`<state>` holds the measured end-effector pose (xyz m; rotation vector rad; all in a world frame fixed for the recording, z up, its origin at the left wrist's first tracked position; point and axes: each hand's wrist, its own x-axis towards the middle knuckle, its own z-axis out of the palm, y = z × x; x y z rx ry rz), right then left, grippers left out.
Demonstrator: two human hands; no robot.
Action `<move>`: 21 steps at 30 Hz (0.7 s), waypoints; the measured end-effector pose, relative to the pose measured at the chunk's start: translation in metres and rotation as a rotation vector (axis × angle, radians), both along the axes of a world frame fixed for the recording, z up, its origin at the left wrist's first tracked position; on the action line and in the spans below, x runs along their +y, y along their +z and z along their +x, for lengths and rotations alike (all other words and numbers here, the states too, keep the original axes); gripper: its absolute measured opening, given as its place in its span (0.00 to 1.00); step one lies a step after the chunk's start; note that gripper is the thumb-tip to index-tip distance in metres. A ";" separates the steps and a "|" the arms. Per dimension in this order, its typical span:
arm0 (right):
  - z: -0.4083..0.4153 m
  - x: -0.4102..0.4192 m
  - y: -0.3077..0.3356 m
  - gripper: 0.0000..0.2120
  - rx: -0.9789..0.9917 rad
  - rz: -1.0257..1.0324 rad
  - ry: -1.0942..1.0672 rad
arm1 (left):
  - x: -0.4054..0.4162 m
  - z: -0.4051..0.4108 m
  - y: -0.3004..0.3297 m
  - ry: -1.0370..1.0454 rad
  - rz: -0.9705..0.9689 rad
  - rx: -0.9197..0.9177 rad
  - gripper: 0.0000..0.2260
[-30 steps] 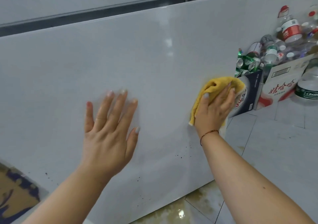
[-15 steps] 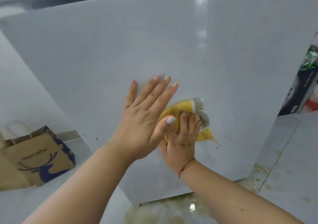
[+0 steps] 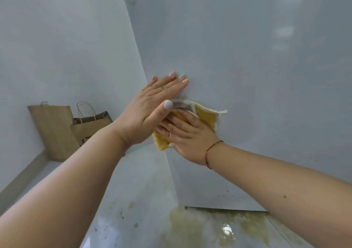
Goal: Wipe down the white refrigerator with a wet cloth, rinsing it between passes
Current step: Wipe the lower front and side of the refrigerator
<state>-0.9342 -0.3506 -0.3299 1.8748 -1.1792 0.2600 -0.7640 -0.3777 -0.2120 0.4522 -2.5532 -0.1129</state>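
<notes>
The white refrigerator door point(image 3: 257, 76) fills the right and upper part of the view. My left hand point(image 3: 152, 108) lies flat on the door near its left edge, fingers straight. Just below it my right hand point(image 3: 188, 135) presses the yellow cloth point(image 3: 206, 119) flat against the door with straight fingers. The cloth reaches the door's left edge, and my left thumb overlaps its top. Small dark specks dot the door's lower part.
Two brown paper bags point(image 3: 89, 127) lean against the white wall at the left. A yellowish wet puddle point(image 3: 219, 226) spreads on the tiled floor under the refrigerator's lower edge.
My right hand has swept the cloth leftward across the door, from its right side to its left edge. My left hand has stayed flat on the door while my view swung left.
</notes>
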 end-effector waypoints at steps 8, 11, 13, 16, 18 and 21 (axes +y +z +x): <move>-0.025 -0.011 -0.058 0.24 0.266 0.226 -0.109 | -0.003 -0.004 -0.008 0.028 -0.121 -0.031 0.33; -0.057 0.012 -0.048 0.23 0.356 0.262 -0.050 | -0.012 -0.008 -0.021 0.142 -0.416 -0.086 0.28; -0.077 0.028 -0.040 0.26 0.255 0.148 0.011 | -0.019 -0.013 -0.033 0.222 -0.603 -0.070 0.25; -0.105 0.047 -0.035 0.26 0.190 0.024 0.032 | -0.022 -0.025 -0.051 0.302 -0.738 0.026 0.26; -0.123 0.060 -0.039 0.24 0.173 -0.047 -0.005 | -0.018 -0.038 -0.057 0.297 -0.792 0.079 0.26; -0.148 0.079 -0.039 0.24 0.132 -0.139 -0.076 | -0.005 -0.063 -0.055 0.196 -0.859 0.106 0.24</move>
